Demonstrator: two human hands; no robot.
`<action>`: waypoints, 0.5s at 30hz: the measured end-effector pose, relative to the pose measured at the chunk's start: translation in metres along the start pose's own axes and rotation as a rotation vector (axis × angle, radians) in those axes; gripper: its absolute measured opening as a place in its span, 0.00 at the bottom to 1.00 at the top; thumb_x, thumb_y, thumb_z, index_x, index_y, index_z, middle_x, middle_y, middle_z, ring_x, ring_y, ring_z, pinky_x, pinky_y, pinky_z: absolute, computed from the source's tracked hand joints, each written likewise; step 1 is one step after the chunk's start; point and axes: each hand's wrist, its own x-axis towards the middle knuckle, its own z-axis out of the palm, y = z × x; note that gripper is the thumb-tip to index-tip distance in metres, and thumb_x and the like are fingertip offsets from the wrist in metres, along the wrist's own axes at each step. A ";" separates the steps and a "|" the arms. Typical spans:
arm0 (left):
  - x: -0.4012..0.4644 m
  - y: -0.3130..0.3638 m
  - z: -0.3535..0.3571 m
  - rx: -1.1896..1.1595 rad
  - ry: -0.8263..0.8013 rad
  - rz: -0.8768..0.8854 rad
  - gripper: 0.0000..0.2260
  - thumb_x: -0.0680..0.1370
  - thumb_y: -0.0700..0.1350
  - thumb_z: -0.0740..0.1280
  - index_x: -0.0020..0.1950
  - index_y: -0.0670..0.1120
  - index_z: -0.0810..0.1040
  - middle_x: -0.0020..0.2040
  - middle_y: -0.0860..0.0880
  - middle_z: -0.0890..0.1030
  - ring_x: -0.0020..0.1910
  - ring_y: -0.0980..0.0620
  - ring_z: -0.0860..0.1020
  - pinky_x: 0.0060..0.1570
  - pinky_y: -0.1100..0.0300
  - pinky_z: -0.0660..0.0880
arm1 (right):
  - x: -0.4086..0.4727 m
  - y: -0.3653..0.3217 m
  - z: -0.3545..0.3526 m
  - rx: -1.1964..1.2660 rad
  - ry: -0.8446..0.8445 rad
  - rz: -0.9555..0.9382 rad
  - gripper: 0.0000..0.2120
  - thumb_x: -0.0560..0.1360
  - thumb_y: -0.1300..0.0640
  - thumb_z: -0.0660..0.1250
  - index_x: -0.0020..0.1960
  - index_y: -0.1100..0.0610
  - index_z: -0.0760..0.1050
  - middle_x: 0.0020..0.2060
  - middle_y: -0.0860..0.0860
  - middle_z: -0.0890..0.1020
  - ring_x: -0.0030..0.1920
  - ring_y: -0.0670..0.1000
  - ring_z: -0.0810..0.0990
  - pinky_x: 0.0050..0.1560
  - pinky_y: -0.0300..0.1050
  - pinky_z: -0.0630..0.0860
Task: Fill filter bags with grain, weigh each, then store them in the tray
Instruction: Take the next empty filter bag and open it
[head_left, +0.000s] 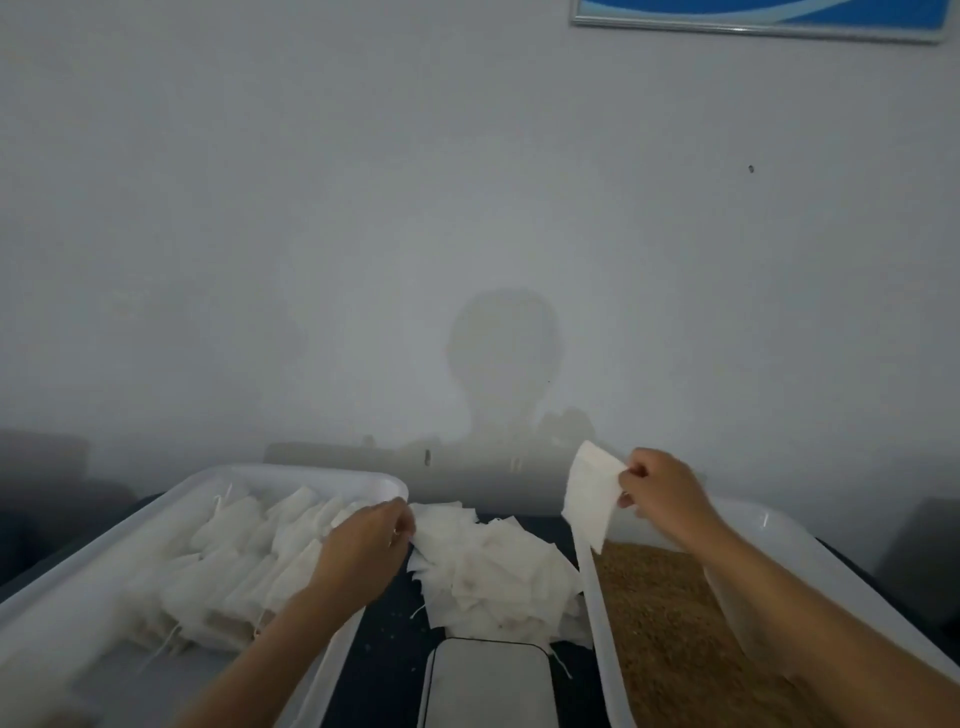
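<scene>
My right hand (662, 491) pinches an empty white filter bag (589, 496) by its edge and holds it up over the left rim of the grain tray (779, 525), which holds brown grain (660, 623). A heap of empty filter bags (493, 571) lies on the dark table between the two trays. My left hand (371, 543) reaches to the left edge of that heap, its fingers curled at a bag there. The white tray on the left (291, 475) holds several filled bags (234, 561) laid in rows. A white scale (485, 683) sits at the bottom centre.
A pale wall stands right behind the table, with my shadow on it. A blue framed picture (769, 15) hangs at the top right. Dark table surface (384, 665) shows between the left tray and the scale, with a few loose grains on it.
</scene>
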 end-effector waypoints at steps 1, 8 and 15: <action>0.004 0.010 0.002 -0.004 -0.011 0.018 0.06 0.80 0.46 0.58 0.51 0.49 0.74 0.46 0.55 0.78 0.45 0.56 0.75 0.44 0.63 0.71 | -0.003 0.008 -0.012 0.063 0.027 0.000 0.09 0.76 0.64 0.60 0.37 0.61 0.69 0.40 0.59 0.81 0.42 0.58 0.82 0.43 0.54 0.78; 0.023 0.117 0.036 -0.232 -0.094 0.157 0.05 0.79 0.45 0.60 0.50 0.48 0.76 0.48 0.53 0.80 0.47 0.55 0.77 0.46 0.63 0.71 | -0.046 0.079 -0.064 -0.099 0.229 -0.232 0.11 0.77 0.61 0.62 0.37 0.54 0.68 0.35 0.46 0.76 0.37 0.47 0.76 0.29 0.39 0.70; 0.010 0.236 0.093 -1.141 -0.506 -0.051 0.09 0.80 0.49 0.62 0.42 0.47 0.72 0.37 0.52 0.77 0.36 0.56 0.76 0.39 0.63 0.74 | -0.067 0.137 -0.040 -0.182 0.094 -0.265 0.08 0.78 0.55 0.62 0.41 0.47 0.70 0.34 0.48 0.77 0.34 0.44 0.76 0.34 0.37 0.73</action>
